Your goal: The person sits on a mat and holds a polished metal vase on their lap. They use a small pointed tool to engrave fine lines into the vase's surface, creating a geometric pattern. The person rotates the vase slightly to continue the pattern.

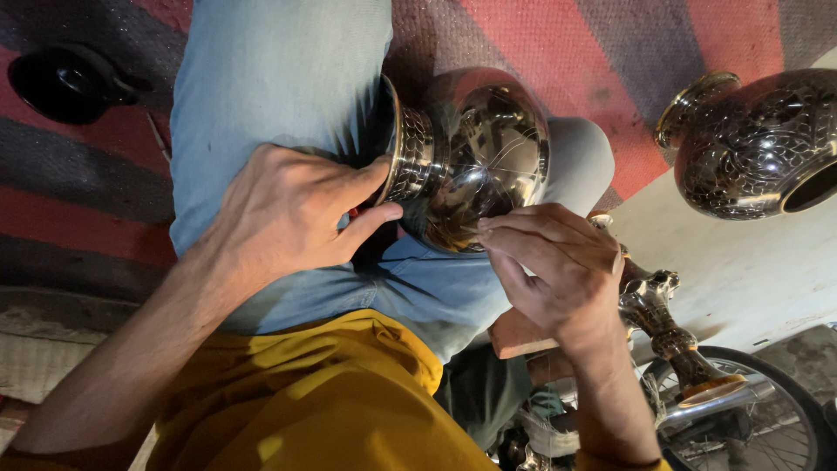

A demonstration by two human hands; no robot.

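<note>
I see a polished metal vase (471,161) lying on its side across my lap, on the light blue trousers (279,78), neck pointing toward the left of the view. Its dark surface shows thin scratched lines and a patterned band at the neck. My left hand (288,214) clasps the neck end, thumb pressed against the patterned band, fingers wrapped behind the rim. My right hand (549,262) rests on the vase's belly from below, fingertips pinched together at the surface; something thin may be held between them, but I cannot tell what. A yellow shirt (323,401) fills the lower middle of the view.

Surroundings: a striped red and grey mat (610,52) under the legs. A second engraved vase (754,144) lies on a pale floor (750,270) at the right, well apart from the first. A black dish-like object (65,83) sits on the mat at the upper left. A slender metal stand (667,327) lies just beside my right wrist.
</note>
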